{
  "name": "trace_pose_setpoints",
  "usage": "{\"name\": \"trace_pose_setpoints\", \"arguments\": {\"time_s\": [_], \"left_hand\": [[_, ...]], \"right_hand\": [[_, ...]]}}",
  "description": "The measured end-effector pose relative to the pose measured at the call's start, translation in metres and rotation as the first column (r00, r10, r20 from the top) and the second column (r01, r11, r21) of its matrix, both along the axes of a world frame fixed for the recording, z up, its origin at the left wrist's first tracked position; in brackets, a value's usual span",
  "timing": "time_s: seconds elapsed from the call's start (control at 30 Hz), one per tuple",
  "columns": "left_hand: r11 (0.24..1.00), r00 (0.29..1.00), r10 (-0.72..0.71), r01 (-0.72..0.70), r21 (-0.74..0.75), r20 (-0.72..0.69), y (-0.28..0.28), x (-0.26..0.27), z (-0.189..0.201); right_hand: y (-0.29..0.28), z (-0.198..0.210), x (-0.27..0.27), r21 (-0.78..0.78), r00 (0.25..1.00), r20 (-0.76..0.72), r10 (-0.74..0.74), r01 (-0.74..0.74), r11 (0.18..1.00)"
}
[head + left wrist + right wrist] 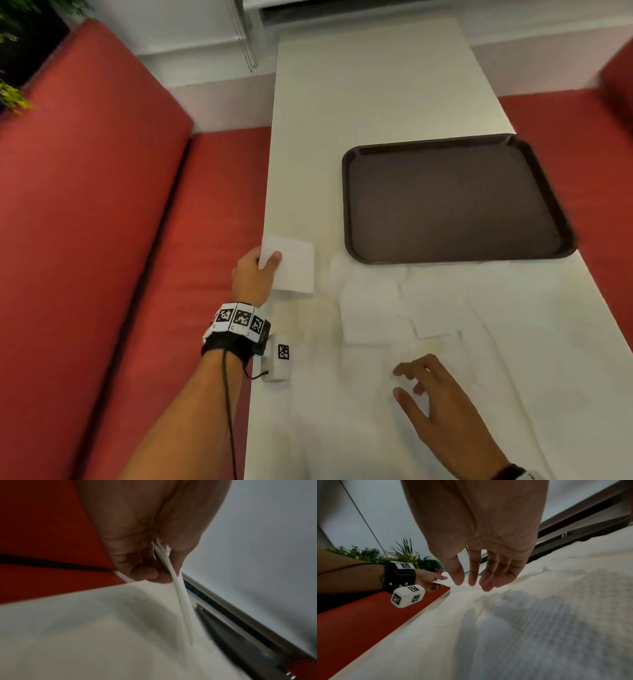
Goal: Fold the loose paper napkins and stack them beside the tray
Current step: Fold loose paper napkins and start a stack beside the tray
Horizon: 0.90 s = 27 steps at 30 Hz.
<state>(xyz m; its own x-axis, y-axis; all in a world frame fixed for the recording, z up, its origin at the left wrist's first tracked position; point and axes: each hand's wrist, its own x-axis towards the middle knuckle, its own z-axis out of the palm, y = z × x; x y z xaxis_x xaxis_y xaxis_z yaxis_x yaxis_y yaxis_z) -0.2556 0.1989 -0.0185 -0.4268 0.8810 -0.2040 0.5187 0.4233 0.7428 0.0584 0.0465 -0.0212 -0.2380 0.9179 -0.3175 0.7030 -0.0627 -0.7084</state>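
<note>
Stacking seems the step in hand: left hand (251,277) pinches a folded white paper napkin (294,269) at the pale tabletop (370,89) edge, left of the dark brown plastic tray (452,198). Right hand (442,411) hovers slack-fingered over loose white napkins (373,308), likely next. Red bench seats (102,205) flank the tabletop.

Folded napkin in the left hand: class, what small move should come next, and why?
Probably lower it flat onto the table left of the tray and let go. The left hand pinches the folded napkin by its edge, beside the tray, while the right hand hovers open over the loose napkins.
</note>
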Motion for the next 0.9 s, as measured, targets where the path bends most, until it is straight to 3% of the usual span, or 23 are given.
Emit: {"name": "trace_pose_setpoints", "arguments": {"time_s": [0.13, 0.23, 0.27, 0.33, 0.4, 0.47, 0.57, 0.67, 0.8, 0.9], "left_hand": [[0.992, 0.997, -0.044, 0.036, -0.125, -0.062, 0.006, 0.001, -0.027], [0.979, 0.989, -0.053, 0.024, -0.200, -0.139, 0.005, 0.010, -0.024], [0.972, 0.969, -0.087, 0.031, -0.234, -0.232, 0.002, 0.013, -0.018], [0.959, 0.861, -0.168, 0.031, -0.280, -0.481, -0.007, 0.017, -0.003], [0.977, 0.765, -0.158, 0.027, -0.214, -0.625, -0.017, 0.020, 0.014], [0.969, 0.784, -0.210, 0.085, -0.234, -0.584, -0.028, 0.033, 0.030], [0.811, 0.774, -0.497, 0.254, -0.527, -0.393, -0.044, 0.077, 0.033], [0.727, 0.776, -0.565, 0.309, -0.613, -0.279, -0.054, 0.108, 0.017], [0.823, 0.904, -0.412, 0.313, -0.475, -0.117, -0.063, 0.113, 0.018], [0.887, 0.942, -0.331, 0.329, -0.324, 0.051, -0.081, 0.120, 0.041]], "right_hand": [[0.002, -0.003, -0.005, -0.034, 0.999, 0.051, -0.012, 0.014, 0.999], [0.002, 0.002, -0.007, -0.039, 0.997, 0.077, -0.026, 0.029, 0.999], [0.002, 0.003, -0.008, -0.033, 0.996, 0.082, -0.026, 0.029, 0.999], [0.002, 0.007, -0.009, -0.024, 0.996, 0.081, -0.026, 0.028, 0.999], [0.002, 0.012, -0.008, -0.017, 0.997, 0.073, -0.033, 0.034, 0.999], [0.003, 0.017, -0.006, -0.008, 0.997, 0.068, -0.047, 0.047, 0.999], [0.004, 0.023, -0.003, 0.009, 0.996, 0.052, -0.078, 0.078, 0.997], [0.003, 0.027, 0.005, 0.044, 0.995, 0.032, -0.100, 0.098, 0.994], [0.000, 0.029, 0.019, 0.045, 0.993, -0.026, -0.117, 0.118, 0.992], [0.000, 0.033, 0.030, 0.055, 0.990, -0.080, -0.113, 0.118, 0.992]]}}
